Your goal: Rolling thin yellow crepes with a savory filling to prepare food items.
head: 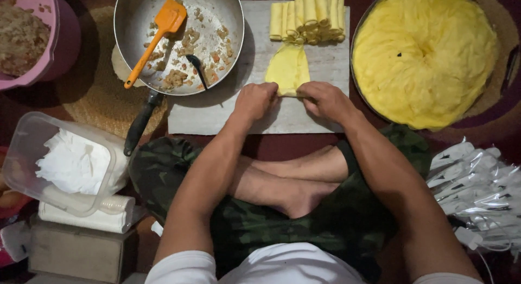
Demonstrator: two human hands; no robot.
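Note:
A thin yellow wrapper sheet (288,68) lies on a pale board (217,113) in front of me. My left hand (254,99) and my right hand (323,100) both pinch its near edge, fingers curled over the fold. Behind it, at the board's far edge, several rolled yellow wraps (308,17) are stacked side by side. A metal pan (130,12) to the left holds scraps of minced filling, an orange spatula (153,39) and a dark spoon (196,67).
A big round tray of stacked yellow wrappers (423,56) sits at the right. A pink bowl of filling (24,37) is far left. A clear plastic box with white paper (70,162) and clear plastic bags (477,191) flank my crossed legs.

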